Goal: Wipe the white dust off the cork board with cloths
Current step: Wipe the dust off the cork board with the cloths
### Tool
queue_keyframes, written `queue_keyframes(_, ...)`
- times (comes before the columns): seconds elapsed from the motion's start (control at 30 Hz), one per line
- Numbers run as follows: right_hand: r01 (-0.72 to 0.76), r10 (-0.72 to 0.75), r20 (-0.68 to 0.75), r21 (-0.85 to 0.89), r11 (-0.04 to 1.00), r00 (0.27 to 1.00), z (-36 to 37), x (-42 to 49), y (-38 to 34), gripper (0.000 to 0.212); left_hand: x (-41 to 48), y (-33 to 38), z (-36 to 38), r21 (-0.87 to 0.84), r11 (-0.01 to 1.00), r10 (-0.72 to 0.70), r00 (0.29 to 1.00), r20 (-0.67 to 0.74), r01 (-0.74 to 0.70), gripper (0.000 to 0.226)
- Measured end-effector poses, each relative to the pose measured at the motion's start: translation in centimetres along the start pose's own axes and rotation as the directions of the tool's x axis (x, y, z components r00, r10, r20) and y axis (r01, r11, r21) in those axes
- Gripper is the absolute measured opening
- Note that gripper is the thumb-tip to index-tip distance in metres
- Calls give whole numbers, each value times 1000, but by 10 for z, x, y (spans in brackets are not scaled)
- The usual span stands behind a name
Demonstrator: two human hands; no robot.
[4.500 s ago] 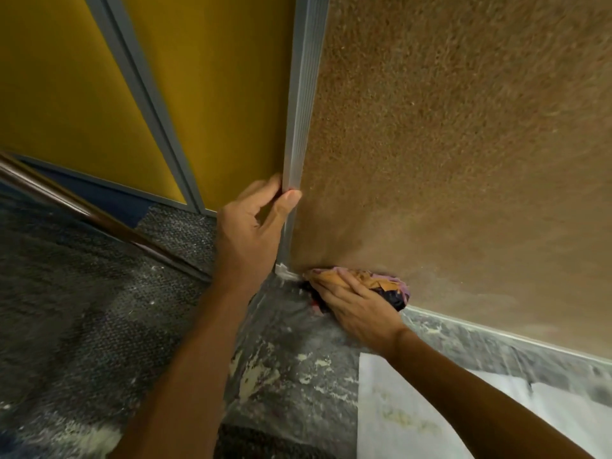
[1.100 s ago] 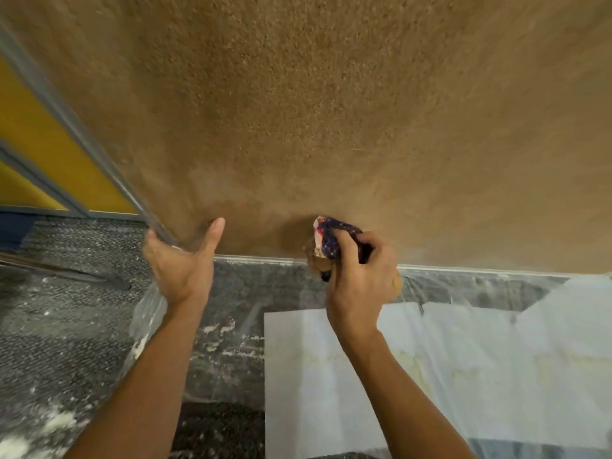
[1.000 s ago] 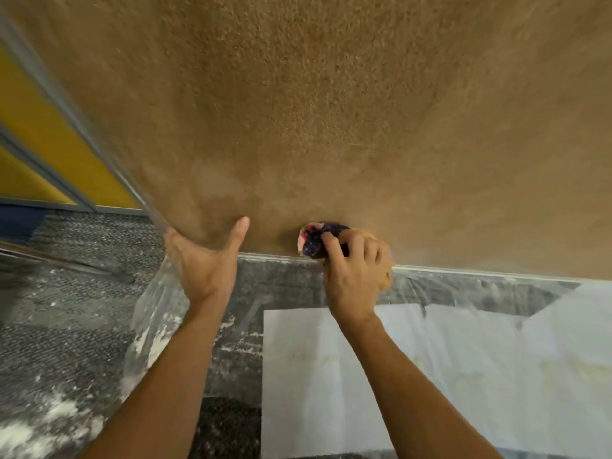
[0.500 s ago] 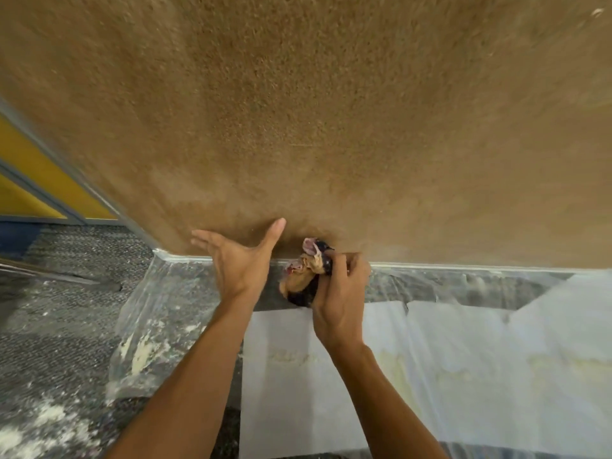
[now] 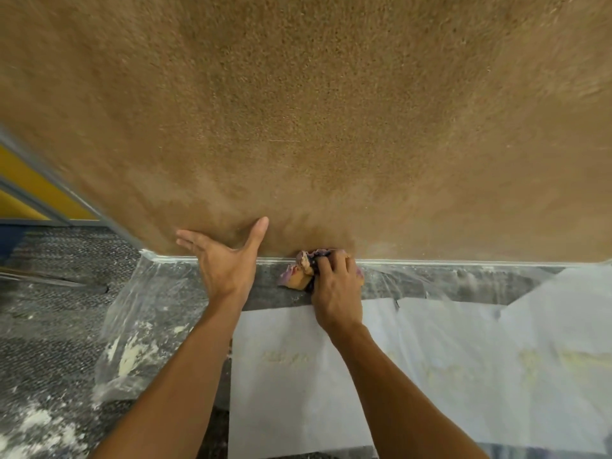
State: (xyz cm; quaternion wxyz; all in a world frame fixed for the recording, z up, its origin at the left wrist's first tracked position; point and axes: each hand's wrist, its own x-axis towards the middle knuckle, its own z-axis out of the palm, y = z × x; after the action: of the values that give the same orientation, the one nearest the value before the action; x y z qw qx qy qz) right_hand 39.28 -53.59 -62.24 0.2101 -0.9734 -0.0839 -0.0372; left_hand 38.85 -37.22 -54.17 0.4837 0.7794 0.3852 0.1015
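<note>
- We are in the wiping step, working at the bottom edge of the cork board [image 5: 331, 127], a little right of its lower left corner.
- Our right hand [image 5: 337, 293] has its fingers curled round a bunched, many-coloured cloth [image 5: 299, 271]. It presses the cloth where the cork meets the metal frame [image 5: 463, 262] of that bottom edge.
- Our left hand [image 5: 225, 260] is spread flat and holds nothing, with the fingers straight and the thumb up. It lies against the lower band of the board just left of the cloth, seemingly to steady the board, though we cannot tell how firmly it bears.
- The board stands upright on the floor [image 5: 49, 293] with its cork face toward us, and its bottom edge runs left to right across the view. Its top and right edges are out of frame, so we cannot tell its long axis.
- The cloth is a crumpled wad with no clear long axis. A loose fold of it hangs down and to the left, below the frame.
- A paler band [image 5: 447, 240] on the cork to the right of the cloth looks to us like dust not yet wiped, so we judge the job part done.
- Next we would draw the cloth rightward along the bottom edge, keeping pressure into the seam. Whatever falls should land on the plastic sheet [image 5: 142, 309] and the paper [image 5: 281, 376] below.
</note>
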Motion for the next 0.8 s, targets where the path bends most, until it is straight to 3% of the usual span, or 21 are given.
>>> queue_keyframes(0.1,-37,46,-45,176,984,998,-18,-2,-7,35,-4,-11,3,25,999,43,999,-5,-43,134)
queue_keyframes(0.2,-10,118,-294,345,939,949,-51,-17,-19,33,-30,-40,13,202,970,134,991,20,-136,114)
queue_keyframes(0.27,6,118,-419,281,960,900,-68,-16,-27,29,-58,-64,25,304,909,256,957,133,-285,91)
queue_keyframes(0.33,6,68,-507,142,990,859,-72,-3,-29,27,-78,-87,40,418,779,362,879,310,-468,76)
queue_keyframes(0.43,54,-42,-545,5,999,837,-58,11,-14,26,-85,-106,49,537,593,376,796,474,-600,72)
queue_keyframes(0.57,124,-164,-472,-115,986,866,-33,9,5,28,-76,-105,45,589,525,365,787,497,-615,68)
queue_keyframes(0.7,24,-54,-172,-171,985,984,-15,-1,21,23,-72,-98,49,604,529,370,803,467,-596,63)
queue_keyframes(0.8,-21,24,12,-164,986,1000,-18,3,29,23,-70,-93,55,601,549,390,814,430,-580,58)
